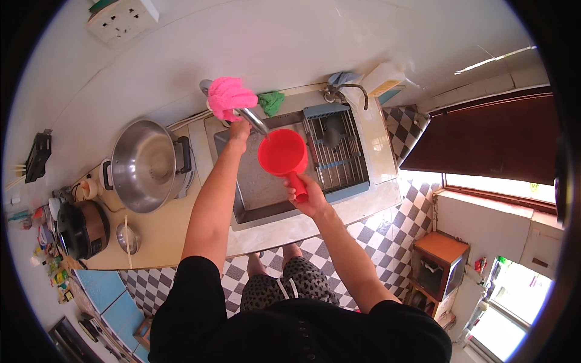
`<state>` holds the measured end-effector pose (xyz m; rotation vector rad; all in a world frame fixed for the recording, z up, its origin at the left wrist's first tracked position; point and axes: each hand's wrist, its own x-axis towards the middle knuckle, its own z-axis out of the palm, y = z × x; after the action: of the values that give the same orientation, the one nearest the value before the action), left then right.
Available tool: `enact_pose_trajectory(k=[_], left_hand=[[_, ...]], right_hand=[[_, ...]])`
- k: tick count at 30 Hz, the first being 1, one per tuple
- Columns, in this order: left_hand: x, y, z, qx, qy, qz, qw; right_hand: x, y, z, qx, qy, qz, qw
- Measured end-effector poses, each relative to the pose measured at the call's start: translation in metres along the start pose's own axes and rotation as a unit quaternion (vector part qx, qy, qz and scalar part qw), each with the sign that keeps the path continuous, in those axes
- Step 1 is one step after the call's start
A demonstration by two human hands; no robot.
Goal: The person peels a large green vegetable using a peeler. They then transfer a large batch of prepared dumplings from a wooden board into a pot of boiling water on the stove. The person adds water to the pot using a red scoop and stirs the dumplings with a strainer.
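My right hand (310, 195) grips the handle of a red plastic dipper (282, 152), its round mouth facing up over the sink basin (261, 188). The tip of a chrome faucet (254, 121) reaches the dipper's rim. My left hand (239, 134) is closed at the faucet's base, its fingers partly hidden. A pink cloth (229, 97) drapes over the faucet just above that hand. Behind the basin lies a crumpled green cloth (271, 103). A drying rack (338, 161) spans the basin's right side, with a dark rounded item (332, 132) in it.
To the left a large steel pot (144, 165) stands on a cooker. Nearer me are a small metal bowl (129, 238) with chopsticks (127, 245) across it and a rice cooker (86, 229). A second, curved tap (358, 90) and a white jug (383, 79) stand at back right.
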<state>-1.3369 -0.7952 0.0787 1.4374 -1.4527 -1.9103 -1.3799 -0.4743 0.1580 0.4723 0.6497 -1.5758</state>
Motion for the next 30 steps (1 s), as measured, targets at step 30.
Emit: enact_pose_trajectory(k=[30], left_hand=[[-0.248, -0.102, -0.099, 0.308, -0.073, 0.227, 0.921]], right_hand=[[-0.093, 0.013, -0.047, -0.636, 0.269, -0.365, 0.624]])
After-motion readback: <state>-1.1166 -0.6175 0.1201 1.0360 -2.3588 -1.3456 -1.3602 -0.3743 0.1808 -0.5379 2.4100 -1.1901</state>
